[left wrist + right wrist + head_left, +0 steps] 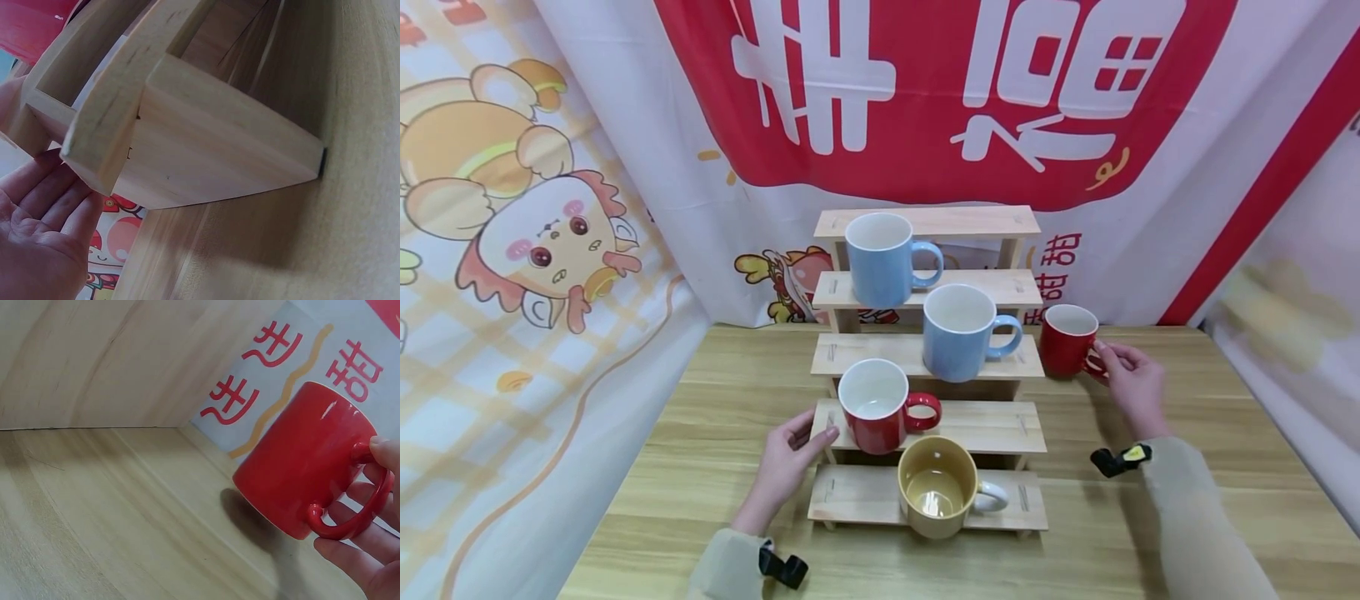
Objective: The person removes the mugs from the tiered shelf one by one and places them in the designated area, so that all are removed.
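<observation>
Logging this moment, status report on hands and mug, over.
Right hand grips red ceramic mug by its handle, on the table. Left hand open, touching stepped wooden rack. Nothing in the way.

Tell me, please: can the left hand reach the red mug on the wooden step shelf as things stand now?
Probably yes. The left hand rests open against the left end of the wooden step shelf, right beside the red mug on the shelf. Nothing stands between them.
</observation>
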A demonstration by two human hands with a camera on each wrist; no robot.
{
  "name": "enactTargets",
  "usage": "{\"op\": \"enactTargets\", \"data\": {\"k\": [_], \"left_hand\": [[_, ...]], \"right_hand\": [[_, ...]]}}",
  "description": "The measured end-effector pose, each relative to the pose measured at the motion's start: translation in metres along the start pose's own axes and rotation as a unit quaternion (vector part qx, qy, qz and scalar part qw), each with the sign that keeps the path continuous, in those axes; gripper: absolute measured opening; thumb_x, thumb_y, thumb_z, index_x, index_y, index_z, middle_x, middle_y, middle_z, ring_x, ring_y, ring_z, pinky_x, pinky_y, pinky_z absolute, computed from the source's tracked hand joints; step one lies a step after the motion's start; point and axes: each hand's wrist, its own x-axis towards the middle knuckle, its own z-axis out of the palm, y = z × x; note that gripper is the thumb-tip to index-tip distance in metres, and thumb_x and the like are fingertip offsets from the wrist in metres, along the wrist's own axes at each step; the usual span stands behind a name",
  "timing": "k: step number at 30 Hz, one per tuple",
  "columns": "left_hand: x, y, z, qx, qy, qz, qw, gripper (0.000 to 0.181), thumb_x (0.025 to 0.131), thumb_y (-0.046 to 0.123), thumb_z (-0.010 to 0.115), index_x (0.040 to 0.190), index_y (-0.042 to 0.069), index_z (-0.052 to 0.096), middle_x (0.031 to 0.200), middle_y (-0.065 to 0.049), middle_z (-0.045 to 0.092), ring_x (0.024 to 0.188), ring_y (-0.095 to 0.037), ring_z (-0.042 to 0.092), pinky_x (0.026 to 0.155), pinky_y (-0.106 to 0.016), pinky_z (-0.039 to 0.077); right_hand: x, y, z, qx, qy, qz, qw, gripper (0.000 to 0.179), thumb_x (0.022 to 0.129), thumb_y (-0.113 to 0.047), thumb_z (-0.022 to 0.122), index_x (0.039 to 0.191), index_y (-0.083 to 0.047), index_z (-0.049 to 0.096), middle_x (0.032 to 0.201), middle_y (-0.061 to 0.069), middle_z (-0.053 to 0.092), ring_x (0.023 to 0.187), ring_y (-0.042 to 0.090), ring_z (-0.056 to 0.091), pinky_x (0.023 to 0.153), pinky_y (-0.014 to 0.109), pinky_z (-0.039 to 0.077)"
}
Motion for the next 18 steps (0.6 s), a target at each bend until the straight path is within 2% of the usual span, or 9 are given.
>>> {"op": "enactTargets", "data": {"k": [9, 13, 18], "left_hand": [[0.000, -0.001, 0.001, -0.007, -0.007, 0.005, 0.9999, 0.057, 0.091, 0.031, 0.079, 0.139, 0.006, 0.061, 0.132, -0.013, 0.065, 0.119, -0.027, 0.062, 0.095, -0.029, 0.053], [0.000, -0.001, 0.001, -0.007, -0.004, 0.014, 0.9999, 0.054, 0.093, 0.028, 0.078, 0.139, 0.004, 0.061, 0.132, -0.014, 0.065, 0.118, -0.028, 0.063, 0.094, -0.029, 0.054], [-0.001, 0.000, 0.001, -0.001, 0.002, 0.015, 0.9999, 0.053, 0.093, 0.027, 0.078, 0.138, 0.004, 0.062, 0.131, -0.014, 0.066, 0.118, -0.028, 0.063, 0.095, -0.030, 0.053]], "right_hand": [[-0.002, 0.007, 0.006, 0.020, 0.004, 0.021, 0.9996, 0.033, 0.097, -0.014, 0.071, 0.118, 0.010, 0.064, 0.089, -0.007, 0.076, 0.087, 0.010, 0.073, 0.076, 0.028, 0.058], [-0.005, 0.007, 0.010, 0.027, 0.014, 0.023, 0.9993, 0.027, 0.096, -0.013, 0.073, 0.114, 0.006, 0.068, 0.089, -0.007, 0.076, 0.085, 0.011, 0.073, 0.075, 0.028, 0.059], [-0.010, 0.009, 0.017, 0.000, 0.034, 0.019, 0.9992, 0.016, 0.096, -0.012, 0.073, 0.107, 0.000, 0.071, 0.088, -0.009, 0.073, 0.082, 0.006, 0.071, 0.072, 0.026, 0.060]]}}
